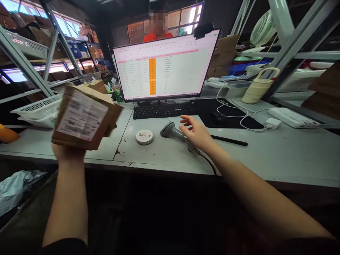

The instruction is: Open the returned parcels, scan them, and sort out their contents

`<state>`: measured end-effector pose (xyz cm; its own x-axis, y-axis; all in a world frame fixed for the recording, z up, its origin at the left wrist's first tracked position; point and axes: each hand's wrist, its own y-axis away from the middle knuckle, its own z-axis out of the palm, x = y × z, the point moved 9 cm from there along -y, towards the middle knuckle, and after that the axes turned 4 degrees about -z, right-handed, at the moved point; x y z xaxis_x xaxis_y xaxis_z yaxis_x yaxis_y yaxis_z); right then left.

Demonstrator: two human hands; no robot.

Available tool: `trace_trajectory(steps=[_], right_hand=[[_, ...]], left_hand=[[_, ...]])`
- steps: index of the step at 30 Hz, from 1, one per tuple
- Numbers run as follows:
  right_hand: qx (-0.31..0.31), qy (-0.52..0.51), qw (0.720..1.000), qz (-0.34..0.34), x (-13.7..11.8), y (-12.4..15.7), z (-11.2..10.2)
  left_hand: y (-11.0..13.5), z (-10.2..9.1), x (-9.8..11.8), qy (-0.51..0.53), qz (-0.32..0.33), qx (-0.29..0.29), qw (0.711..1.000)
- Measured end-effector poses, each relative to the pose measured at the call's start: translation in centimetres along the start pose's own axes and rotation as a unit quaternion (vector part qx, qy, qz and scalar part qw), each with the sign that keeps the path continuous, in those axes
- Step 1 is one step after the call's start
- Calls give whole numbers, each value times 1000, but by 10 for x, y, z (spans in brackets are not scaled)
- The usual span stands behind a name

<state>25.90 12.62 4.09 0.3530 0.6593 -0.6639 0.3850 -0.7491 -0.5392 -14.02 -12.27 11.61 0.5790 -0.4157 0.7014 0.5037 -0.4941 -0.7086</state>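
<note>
- White counter, near left: our left hand grips a white-labelled brown cardboard parcel, raised above it.
- Our right hand lies open over the grey handheld scanner; we should grasp its handle firmly, parcel steady.

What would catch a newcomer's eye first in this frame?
The lit monitor with its orange-striped spreadsheet dominates the back of the desk. At front left, the left hand holds up a labelled cardboard parcel, blurred. The right hand lies open over a grey barcode scanner mid-desk, beside a round white tin.
</note>
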Motion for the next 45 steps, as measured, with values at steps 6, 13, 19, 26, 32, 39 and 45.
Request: trace_trajectory(steps=[6, 13, 19, 26, 32, 39, 45], right_hand=[[-60, 142, 987, -41, -3, -5, 22], [-256, 188, 930, -186, -85, 9, 145], [-282, 100, 953, -42, -64, -17, 191], [-275, -97, 949, 119, -45, -36, 178], [-363, -191, 892, 191, -57, 6, 195], [-124, 111, 986, -16, -66, -12, 73], [-89, 240, 966, -34, -18, -10, 25]], left_hand=[[26, -83, 10, -463, 136, 167, 860], [31, -66, -62, -608, 2, 15, 794], [39, -61, -45, -562, -5, 67, 824], [66, 36, -14, -367, 146, -56, 917], [107, 166, -62, -210, -20, -293, 932], [120, 170, -68, -286, -14, -335, 898], [115, 166, -74, -246, -90, -330, 907]])
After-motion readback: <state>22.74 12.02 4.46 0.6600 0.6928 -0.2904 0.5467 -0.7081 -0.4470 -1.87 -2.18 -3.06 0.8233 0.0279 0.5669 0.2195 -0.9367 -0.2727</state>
